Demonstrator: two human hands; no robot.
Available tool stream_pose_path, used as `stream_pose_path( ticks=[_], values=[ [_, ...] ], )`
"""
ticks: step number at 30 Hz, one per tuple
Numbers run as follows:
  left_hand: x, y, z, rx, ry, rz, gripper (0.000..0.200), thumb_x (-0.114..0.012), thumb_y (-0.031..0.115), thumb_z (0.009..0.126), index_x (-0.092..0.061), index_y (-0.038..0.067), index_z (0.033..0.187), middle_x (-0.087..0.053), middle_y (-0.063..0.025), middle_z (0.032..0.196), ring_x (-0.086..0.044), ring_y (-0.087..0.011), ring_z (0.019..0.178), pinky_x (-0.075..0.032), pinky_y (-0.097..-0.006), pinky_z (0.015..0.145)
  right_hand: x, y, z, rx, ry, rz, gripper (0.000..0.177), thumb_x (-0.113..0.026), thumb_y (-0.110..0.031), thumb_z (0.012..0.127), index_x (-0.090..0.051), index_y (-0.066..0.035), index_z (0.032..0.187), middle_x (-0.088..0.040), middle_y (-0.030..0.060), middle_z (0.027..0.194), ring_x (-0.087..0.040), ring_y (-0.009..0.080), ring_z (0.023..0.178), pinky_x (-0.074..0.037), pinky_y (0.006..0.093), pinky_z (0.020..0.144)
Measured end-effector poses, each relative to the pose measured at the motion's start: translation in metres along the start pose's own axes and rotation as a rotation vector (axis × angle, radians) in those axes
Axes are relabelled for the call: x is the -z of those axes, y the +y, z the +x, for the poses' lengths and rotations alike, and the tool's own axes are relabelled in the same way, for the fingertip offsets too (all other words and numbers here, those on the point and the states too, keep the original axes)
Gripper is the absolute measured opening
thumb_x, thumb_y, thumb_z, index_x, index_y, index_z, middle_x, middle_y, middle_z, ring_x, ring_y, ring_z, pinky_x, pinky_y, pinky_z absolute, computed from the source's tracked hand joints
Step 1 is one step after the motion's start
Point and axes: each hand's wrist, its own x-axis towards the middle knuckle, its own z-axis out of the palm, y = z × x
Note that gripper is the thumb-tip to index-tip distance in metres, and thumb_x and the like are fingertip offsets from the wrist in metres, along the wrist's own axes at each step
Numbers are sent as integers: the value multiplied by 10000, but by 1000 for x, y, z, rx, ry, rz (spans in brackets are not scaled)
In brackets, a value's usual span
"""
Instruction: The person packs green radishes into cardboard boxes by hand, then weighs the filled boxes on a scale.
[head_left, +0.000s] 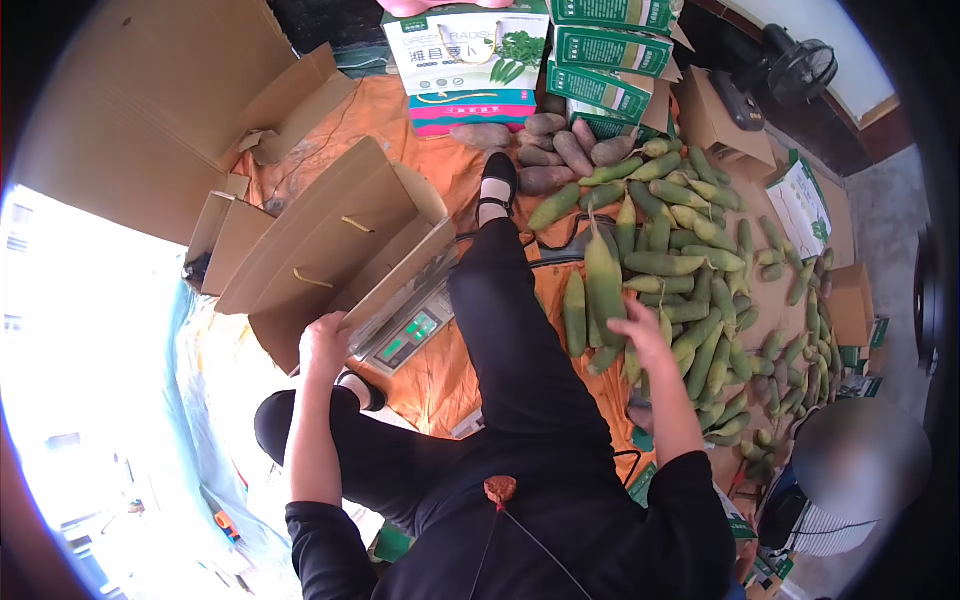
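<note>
My left hand (pixel 325 343) is closed on the near edge of an open brown cardboard gift box (pixel 290 240) with yellow cord handles. The box stands on a digital scale (pixel 408 338) with a lit green display. My right hand (pixel 642 332) grips the lower end of a large green radish (pixel 604 275), its pale root tip pointing away from me. Beneath and beside it lies a pile of green radishes (pixel 665 263). The fingers of my right hand are partly hidden behind the radish.
Purplish radishes (pixel 573 152) lie at the far end of the pile. Printed gift boxes (pixel 470 50) stand behind them, beside green-and-white cartons (pixel 610 50). A black fan (pixel 800 65) is at the back right. A person (pixel 835 500) is at the lower right. An orange sheet (pixel 430 395) covers the floor.
</note>
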Motion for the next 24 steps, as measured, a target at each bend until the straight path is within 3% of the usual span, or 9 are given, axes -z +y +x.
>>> stream_pose_path(
  ticks=[7, 11, 13, 17, 19, 21, 24],
  values=[
    [2, 3, 1, -38, -21, 45, 209, -608, 149, 785, -653, 50, 964, -643, -200, 888, -609, -376, 878, -486, -437, 771, -111, -190, 5, 561, -360, -365, 625, -726, -60, 703, -491, 2, 1279, -570, 91, 1179, -556, 210, 1074, -430, 328, 949],
    [-1, 1, 2, -9, -24, 43, 208, -612, 167, 799, -652, 50, 967, -639, -211, 893, -610, -377, 883, -485, -440, 769, -197, -233, 28, 1176, -406, -1041, 649, -758, -70, 637, -530, -44, 1244, -589, 126, 1129, -541, 284, 1083, -438, 362, 936],
    [1, 3, 2, 4, -44, 70, 213, -612, 167, 800, -653, 51, 974, -639, -214, 897, -610, -377, 886, -484, -442, 770, -247, -229, 47, 1218, -477, -1207, 612, -756, -70, 621, -558, -76, 1200, -583, 131, 1152, -537, 316, 1060, -445, 390, 921],
    [3, 5, 1, 16, -65, 94, 227, -615, 165, 799, -654, 53, 993, -641, -212, 900, -610, -380, 887, -482, -447, 769, -337, -192, 73, 1190, -539, -1708, 367, -688, -119, 669, -667, -89, 1034, -660, 80, 1016, -599, 268, 984, -493, 413, 839],
    [0, 0, 3, 0, -54, 72, 232, -615, 154, 794, -654, 51, 998, -644, -211, 889, -614, -381, 877, -487, -442, 758, -364, -168, 85, 1167, -582, -1798, 228, -653, -155, 717, -710, -109, 933, -683, 66, 995, -618, 244, 963, -507, 385, 782],
    [1, 2, 3, -20, -53, 13, 224, -611, 134, 792, -657, 50, 994, -647, -213, 878, -620, -383, 856, -492, -436, 745, -390, -126, 109, 1083, -544, -1859, 210, -637, -163, 769, -724, -126, 956, -676, 58, 1086, -601, 246, 1026, -491, 391, 795],
    [1, 0, 4, -70, -23, -2, 215, -594, 96, 800, -657, 41, 998, -652, -210, 867, -629, -378, 837, -495, -427, 731, -431, -90, 127, 735, -443, -2019, 301, -632, -207, 814, -692, -121, 1096, -648, 71, 1166, -560, 275, 1102, -451, 474, 837]
  ],
)
